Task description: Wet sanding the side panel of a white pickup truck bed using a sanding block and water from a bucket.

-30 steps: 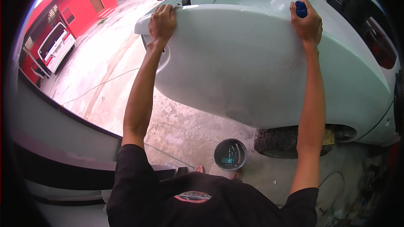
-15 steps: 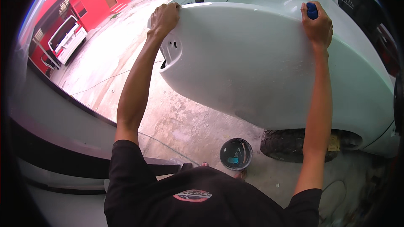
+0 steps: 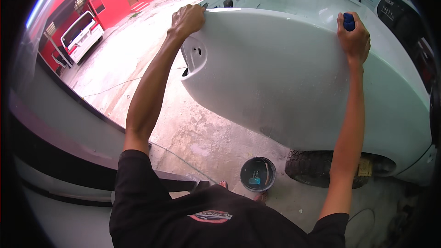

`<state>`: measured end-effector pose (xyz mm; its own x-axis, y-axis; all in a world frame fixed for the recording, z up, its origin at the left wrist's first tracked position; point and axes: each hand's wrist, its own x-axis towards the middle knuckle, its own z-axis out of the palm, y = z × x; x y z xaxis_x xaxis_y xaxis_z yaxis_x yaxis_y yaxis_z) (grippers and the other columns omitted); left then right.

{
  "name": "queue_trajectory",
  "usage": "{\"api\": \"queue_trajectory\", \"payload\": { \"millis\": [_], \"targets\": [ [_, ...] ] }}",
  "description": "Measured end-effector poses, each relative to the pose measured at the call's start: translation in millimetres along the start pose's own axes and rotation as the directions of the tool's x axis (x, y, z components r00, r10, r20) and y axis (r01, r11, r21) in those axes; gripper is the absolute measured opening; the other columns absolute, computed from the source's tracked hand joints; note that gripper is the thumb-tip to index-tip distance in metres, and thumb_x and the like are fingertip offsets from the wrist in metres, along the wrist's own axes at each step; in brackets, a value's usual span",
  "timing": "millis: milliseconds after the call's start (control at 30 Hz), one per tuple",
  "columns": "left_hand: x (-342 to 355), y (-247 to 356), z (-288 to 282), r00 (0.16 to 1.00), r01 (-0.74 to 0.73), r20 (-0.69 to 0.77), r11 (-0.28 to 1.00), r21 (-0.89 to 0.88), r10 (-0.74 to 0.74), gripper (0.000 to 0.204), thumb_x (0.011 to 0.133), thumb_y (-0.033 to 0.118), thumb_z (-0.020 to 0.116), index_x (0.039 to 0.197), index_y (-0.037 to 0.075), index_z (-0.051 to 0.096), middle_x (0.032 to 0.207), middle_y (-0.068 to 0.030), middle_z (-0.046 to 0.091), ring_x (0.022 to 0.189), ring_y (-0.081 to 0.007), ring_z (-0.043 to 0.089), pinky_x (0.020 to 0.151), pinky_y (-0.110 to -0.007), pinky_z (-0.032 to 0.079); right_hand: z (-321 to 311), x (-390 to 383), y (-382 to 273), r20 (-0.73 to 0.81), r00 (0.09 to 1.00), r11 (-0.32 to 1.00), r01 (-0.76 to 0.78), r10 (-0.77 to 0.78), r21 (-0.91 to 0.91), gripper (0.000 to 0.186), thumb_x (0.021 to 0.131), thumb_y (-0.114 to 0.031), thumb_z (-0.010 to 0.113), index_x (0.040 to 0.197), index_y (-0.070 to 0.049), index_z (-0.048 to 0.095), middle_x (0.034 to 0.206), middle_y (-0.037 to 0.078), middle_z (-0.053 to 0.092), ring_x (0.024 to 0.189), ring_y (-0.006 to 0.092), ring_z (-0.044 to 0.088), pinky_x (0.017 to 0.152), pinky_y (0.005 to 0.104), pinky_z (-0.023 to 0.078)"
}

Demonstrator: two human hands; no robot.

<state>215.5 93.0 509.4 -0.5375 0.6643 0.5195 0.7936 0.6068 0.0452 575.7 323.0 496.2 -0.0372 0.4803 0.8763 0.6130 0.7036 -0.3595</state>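
Note:
A white pickup bed's side panel (image 3: 266, 69) stretches across in front of me, with small drops or specks on its surface. At its rear upper corner, my left hand (image 3: 188, 19) is closed over the top edge, fingertips hidden behind. Farther right, my right hand (image 3: 353, 41) grips a dark blue, rounded thing (image 3: 349, 22) at the panel's top edge. The blue thing looks soft, but its kind is not clear. Both arms are stretched out.
A dark bucket (image 3: 245, 186) on the concrete floor holds liquid and a light blue piece. Beside it is the truck's wheel (image 3: 308, 167). Another vehicle's pale bodywork (image 3: 69, 128) lies close on my left. A white vehicle (image 3: 82, 36) stands by a red building (image 3: 112, 0).
The whole view has shifted, so the truck and bucket sit slightly lower in it. Both hands keep nearly the same places on the panel, and the blue thing stays in my right hand.

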Motion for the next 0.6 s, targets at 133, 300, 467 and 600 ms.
{"api": "queue_trajectory", "payload": {
  "millis": [133, 300, 467, 600],
  "targets": [
    [40.5, 2.8, -3.9, 0.988, -0.011, 0.157, 0.994, 0.106, -0.006, 0.034, 0.092, 0.025, 0.050, 0.109, 0.007, 0.074, 0.101, -0.0174, 0.074, 0.098, -0.0334, 0.071, 0.088, -0.049, 0.054, -2.0, -1.5, -2.1, -0.013, 0.999, 0.997, -0.050, 0.051, 0.055, 0.029, 0.091, -0.045, 0.064, 0.103, -0.018, 0.068, 0.095, 0.009, 0.073, 0.089, 0.0364, 0.070, 0.076, 0.0459, 0.055],
    [65.7, -41.0, 9.0, 0.866, -0.169, 0.461, 0.981, -0.094, 0.194, 0.074, 0.090, 0.062, 0.054, 0.135, 0.003, 0.057, 0.121, -0.0235, 0.067, 0.103, -0.0348, 0.067, 0.087, -0.048, 0.052, 4.1, -5.6, -0.8, 0.005, 1.000, 0.997, -0.007, 0.007, 0.071, 0.030, 0.090, -0.044, 0.064, 0.102, -0.017, 0.067, 0.095, 0.009, 0.073, 0.089, 0.0381, 0.069, 0.075, 0.0464, 0.055],
    [9.8, -58.8, 7.7, 0.836, -0.286, 0.392, 0.914, -0.288, 0.385, 0.119, 0.066, 0.070, 0.080, 0.159, 0.018, 0.027, 0.158, -0.0191, 0.036, 0.141, -0.0371, 0.042, 0.119, -0.048, 0.035, -2.1, -3.8, 5.9, -0.008, 1.000, 1.000, 0.013, -0.013, 0.021, 0.029, 0.089, -0.043, 0.065, 0.101, -0.016, 0.067, 0.096, 0.009, 0.073, 0.090, 0.0383, 0.069, 0.074, 0.0478, 0.055],
    [7.8, -82.0, 17.5, 0.872, -0.369, 0.232, 0.890, -0.270, 0.432, 0.094, 0.081, 0.053, 0.077, 0.157, 0.024, 0.031, 0.155, -0.0116, 0.043, 0.146, -0.0311, 0.036, 0.121, -0.050, 0.032, 3.0, -3.6, -3.9, -0.006, 1.000, 0.998, 0.010, -0.010, 0.057, 0.030, 0.089, -0.043, 0.065, 0.102, -0.016, 0.068, 0.097, 0.009, 0.073, 0.090, 0.0380, 0.069, 0.075, 0.0468, 0.055]
  ]
}}
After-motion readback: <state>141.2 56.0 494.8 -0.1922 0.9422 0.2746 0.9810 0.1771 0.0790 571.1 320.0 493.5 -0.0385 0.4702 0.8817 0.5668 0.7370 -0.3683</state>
